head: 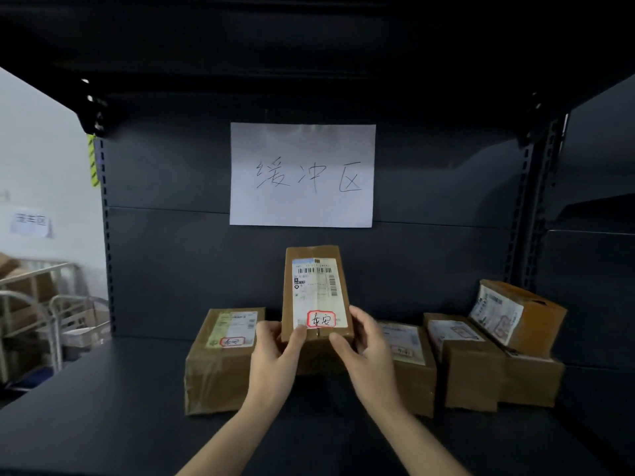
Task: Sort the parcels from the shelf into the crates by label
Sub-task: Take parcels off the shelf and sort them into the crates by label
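A brown cardboard parcel (315,286) is tilted up with its white shipping label facing me; the label has a red-framed handwritten mark at its lower edge. My left hand (275,348) grips its lower left corner, thumb on the label. My right hand (360,345) grips its lower right corner. Another parcel (223,359) with a similar red mark lies on the dark shelf (103,407) to the left. Behind my right hand lies a further parcel (409,359), partly hidden. No crates are in view.
At the right lie two more parcels (464,359), with one leaning parcel (519,314) stacked on top. A white handwritten paper sign (302,175) hangs on the shelf's back panel. Past the shelf's left upright stand metal racks with boxes (41,304).
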Available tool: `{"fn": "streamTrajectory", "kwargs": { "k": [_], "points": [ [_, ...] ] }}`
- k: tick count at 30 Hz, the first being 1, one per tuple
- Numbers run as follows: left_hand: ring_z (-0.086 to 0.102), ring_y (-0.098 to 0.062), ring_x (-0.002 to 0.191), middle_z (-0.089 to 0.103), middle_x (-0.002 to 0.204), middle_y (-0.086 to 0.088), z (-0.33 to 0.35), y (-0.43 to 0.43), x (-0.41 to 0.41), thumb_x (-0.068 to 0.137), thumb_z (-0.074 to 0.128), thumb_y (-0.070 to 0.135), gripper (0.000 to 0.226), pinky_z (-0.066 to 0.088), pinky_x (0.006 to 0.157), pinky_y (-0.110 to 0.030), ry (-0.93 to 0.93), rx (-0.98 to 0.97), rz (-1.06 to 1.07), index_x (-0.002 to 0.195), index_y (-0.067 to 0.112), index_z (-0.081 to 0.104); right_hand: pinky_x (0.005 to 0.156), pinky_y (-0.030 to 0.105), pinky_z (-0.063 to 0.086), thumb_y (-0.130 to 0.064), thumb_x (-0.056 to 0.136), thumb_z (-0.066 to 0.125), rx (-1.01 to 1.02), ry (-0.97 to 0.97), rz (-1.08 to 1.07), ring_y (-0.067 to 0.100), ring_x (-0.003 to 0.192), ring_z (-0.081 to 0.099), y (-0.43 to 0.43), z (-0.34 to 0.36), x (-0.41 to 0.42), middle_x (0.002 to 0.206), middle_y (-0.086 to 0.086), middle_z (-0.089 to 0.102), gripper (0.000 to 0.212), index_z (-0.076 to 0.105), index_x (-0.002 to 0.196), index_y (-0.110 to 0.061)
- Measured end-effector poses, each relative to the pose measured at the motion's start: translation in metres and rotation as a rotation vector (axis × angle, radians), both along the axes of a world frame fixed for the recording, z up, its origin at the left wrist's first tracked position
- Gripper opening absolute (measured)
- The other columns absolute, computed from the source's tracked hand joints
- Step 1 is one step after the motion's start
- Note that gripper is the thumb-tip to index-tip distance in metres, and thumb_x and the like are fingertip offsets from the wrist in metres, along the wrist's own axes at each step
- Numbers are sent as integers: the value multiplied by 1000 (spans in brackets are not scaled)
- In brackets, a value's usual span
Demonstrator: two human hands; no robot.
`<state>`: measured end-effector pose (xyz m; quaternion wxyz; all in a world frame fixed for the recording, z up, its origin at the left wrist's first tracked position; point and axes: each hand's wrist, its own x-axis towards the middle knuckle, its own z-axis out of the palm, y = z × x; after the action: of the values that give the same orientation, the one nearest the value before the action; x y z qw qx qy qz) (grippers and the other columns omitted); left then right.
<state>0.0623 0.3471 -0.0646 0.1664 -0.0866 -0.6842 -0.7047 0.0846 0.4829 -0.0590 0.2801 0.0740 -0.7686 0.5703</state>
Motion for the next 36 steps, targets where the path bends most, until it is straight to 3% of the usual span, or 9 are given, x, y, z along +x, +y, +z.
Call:
{"fn": "streamTrajectory", "kwargs": {
  "k": [4,8,11,16,19,22,26,28,36],
  "points": [
    [61,-10,96,60,100,10,-22,-11,1,89,58,35,16,54,85,-37,-72,-60,22,93,31,43,105,37,43,-18,86,64,4,-115,34,9,122,49,-11,-18,-4,128,-5,56,50,46,132,-22],
    [59,-2,90,56,94,16,-39,-12,-4,90,56,39,25,51,73,-21,-111,-142,66,107,26,42,100,28,42,-17,88,62,14,-186,5,11,121,49,-15,-32,-6,127,-3,56,47,46,132,-21],
    [53,8,81,52,90,23,-43,-15,-6,91,55,35,20,41,61,-9,-87,-235,80,104,33,40,103,30,40,-17,89,60,35,-213,-15,13,123,47,-14,-38,-8,131,-2,54,48,45,134,-20],
    [54,2,90,51,91,24,-47,-28,-1,88,61,25,30,43,72,-9,-1,-365,117,116,24,50,101,26,38,-19,90,59,54,-220,-4,12,125,44,-15,-43,-10,134,-3,51,52,39,138,-22],
    [59,-4,93,57,92,19,-45,-48,4,84,67,22,24,48,77,-17,88,-387,228,103,25,53,103,31,38,-28,90,59,-23,-261,49,13,126,44,-16,-46,-15,134,-5,49,58,34,141,-24],
    [54,-14,99,53,102,8,-42,-77,1,83,69,20,34,46,84,-29,138,-414,393,113,18,52,102,34,42,-41,89,56,-124,-318,94,13,119,49,-20,-47,-24,128,-6,52,58,35,140,-26],
    [38,-27,122,48,126,-8,-42,-115,-15,85,65,27,52,35,96,-36,-6,-521,503,129,8,46,88,28,46,-41,90,54,-218,-338,159,6,104,56,-25,-47,-39,113,-12,60,43,47,130,-30],
    [34,-30,129,44,136,-13,-42,-127,-24,88,61,32,56,31,103,-40,-101,-530,472,135,7,42,88,29,46,-41,90,53,-247,-348,173,7,102,57,-27,-46,-47,110,-12,60,36,49,125,-34],
    [51,-27,122,52,135,-9,-40,-141,-50,91,50,47,61,40,106,-44,-328,-328,185,141,14,38,92,42,49,-38,90,54,-349,-390,202,18,101,62,-29,-46,-71,107,-2,67,17,56,107,-39]
  ]
}}
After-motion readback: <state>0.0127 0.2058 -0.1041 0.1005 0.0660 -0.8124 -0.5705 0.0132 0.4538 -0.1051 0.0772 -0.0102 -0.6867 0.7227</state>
